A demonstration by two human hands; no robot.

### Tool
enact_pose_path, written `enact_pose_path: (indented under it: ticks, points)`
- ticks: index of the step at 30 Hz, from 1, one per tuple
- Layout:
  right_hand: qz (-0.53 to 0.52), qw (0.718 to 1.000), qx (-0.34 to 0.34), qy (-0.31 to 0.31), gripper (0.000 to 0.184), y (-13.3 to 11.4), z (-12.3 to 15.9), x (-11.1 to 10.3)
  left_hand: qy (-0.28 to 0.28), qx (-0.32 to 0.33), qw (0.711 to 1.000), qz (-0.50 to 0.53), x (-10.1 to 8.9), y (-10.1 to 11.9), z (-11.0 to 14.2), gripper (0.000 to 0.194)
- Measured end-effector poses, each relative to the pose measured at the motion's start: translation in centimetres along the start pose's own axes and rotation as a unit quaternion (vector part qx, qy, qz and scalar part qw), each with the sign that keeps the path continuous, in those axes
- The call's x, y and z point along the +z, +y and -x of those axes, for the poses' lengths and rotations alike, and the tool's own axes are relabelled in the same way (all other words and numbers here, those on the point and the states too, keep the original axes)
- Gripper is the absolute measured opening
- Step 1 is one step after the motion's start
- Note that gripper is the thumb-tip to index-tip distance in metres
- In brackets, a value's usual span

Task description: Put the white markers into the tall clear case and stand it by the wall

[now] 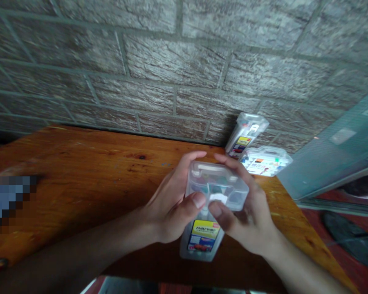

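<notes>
A clear plastic marker case (201,245) stands upright near the front edge of the wooden table, with a yellow and blue "marker" label on its front. My left hand (174,204) wraps round the left side of its top, thumb on the front by the lid (219,183). On the right side, my right hand (248,212) is curled round the lid, with its thumb near the other thumb. The lid looks closed. Dim coloured shapes show through the plastic, too blurred to make out.
Against the brick wall (159,61) stands another marker case (247,130). Beside it is a clear handled box (265,161) with a printed label. A pixelated patch (6,200) covers something on the left of the table (95,171). A glass panel (331,143) borders the table's right side.
</notes>
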State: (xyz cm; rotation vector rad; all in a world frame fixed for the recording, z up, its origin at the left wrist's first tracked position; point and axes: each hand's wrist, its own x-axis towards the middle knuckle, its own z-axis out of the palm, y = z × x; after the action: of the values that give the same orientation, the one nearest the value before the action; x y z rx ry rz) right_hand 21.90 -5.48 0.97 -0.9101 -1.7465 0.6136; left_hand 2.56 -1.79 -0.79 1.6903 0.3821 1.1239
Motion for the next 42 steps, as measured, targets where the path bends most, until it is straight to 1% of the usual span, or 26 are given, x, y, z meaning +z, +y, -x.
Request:
enact_pose_path:
  ticks: [3,5,11,14,17,23,27,36,42]
  points:
    - [-0.007,1.000,0.000,0.017,0.073,-0.2,0.1,0.5,0.002,0.004,1.000,-0.007,0.1,0.1,0.0,0.070]
    - [-0.015,1.000,0.003,0.015,0.072,-0.2,0.1,0.5,0.004,0.003,1.000,-0.008,0.1,0.0,0.0,0.070]
    - [-0.023,0.999,-0.005,-0.048,0.070,0.1,-0.2,-0.7,0.006,-0.006,1.000,0.026,-0.2,-0.4,0.0,0.068]
    - [-0.020,0.998,0.003,-0.061,0.071,0.4,-0.3,-1.3,0.010,-0.015,0.999,0.027,-0.2,-0.4,0.0,0.067]
    - [-0.019,0.998,0.004,-0.052,0.072,0.4,-0.2,-1.1,0.012,-0.012,1.000,0.025,-0.1,-0.3,-0.1,0.068]
    - [-0.035,0.999,0.003,0.000,0.076,0.0,0.0,0.4,0.009,0.005,1.000,-0.002,0.2,-0.1,0.0,0.069]
    - [-0.022,1.000,0.005,0.013,0.078,-0.3,0.0,0.7,0.011,0.005,1.000,-0.009,0.2,-0.1,0.1,0.069]
    - [-0.060,0.997,0.031,-0.046,0.082,0.7,0.2,-0.3,0.023,-0.012,0.999,0.037,-0.1,-0.7,0.0,0.068]
    - [-0.077,0.994,0.026,-0.075,0.085,0.7,-0.1,-1.0,0.019,-0.011,0.999,0.034,-0.2,-0.6,0.0,0.068]
